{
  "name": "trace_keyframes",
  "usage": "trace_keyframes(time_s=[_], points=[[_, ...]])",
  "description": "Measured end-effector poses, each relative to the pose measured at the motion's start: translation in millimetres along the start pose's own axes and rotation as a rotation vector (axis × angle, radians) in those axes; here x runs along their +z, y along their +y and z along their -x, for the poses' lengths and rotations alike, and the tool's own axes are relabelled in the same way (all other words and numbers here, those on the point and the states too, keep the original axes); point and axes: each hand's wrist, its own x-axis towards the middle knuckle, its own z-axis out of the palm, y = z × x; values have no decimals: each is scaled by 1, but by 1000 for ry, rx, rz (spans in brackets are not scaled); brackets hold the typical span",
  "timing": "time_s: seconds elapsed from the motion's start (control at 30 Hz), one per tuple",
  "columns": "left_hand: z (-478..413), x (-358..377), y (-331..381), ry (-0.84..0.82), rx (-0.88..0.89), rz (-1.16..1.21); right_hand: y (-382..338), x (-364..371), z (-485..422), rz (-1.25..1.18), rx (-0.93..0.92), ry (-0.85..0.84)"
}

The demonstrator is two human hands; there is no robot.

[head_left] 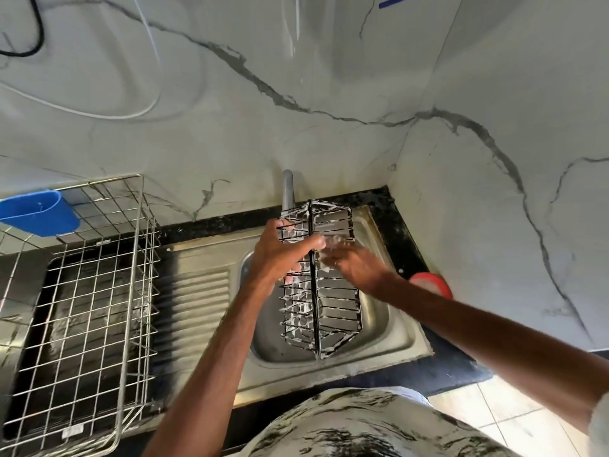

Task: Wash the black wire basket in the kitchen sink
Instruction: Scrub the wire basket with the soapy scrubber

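One sudsy black wire basket (333,308) is held over the steel sink (395,328), left hand (280,255) clasping its wires, right hand (356,265) fingers too blurred to tell

Tap (287,189) half behind black wire basket (315,308); blue tub (39,212) cropped.

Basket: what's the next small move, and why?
Probably slide the right hand down to the lower half of the basket. The left hand grips its upper part over the sink, and the right hand touches the middle wires. Suds cling mostly to the left side, so the lower right wires look least soaped. No water shows at the tap, so rinsing seems later.
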Motion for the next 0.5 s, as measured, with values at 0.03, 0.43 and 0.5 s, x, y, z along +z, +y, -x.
trace_keyframes(time_s=[0.03, 0.43, 0.5], points=[[1, -2, 0, 10, -10, 14, -5, 10, 10, -84, -26, -52], [-4, -8, 1, 1, -42, 25, 1, 10, 48, -91, -78, -559], [-6, -7, 2, 3, -38, 31, 12, -6, 37, -167, -46, -522]])
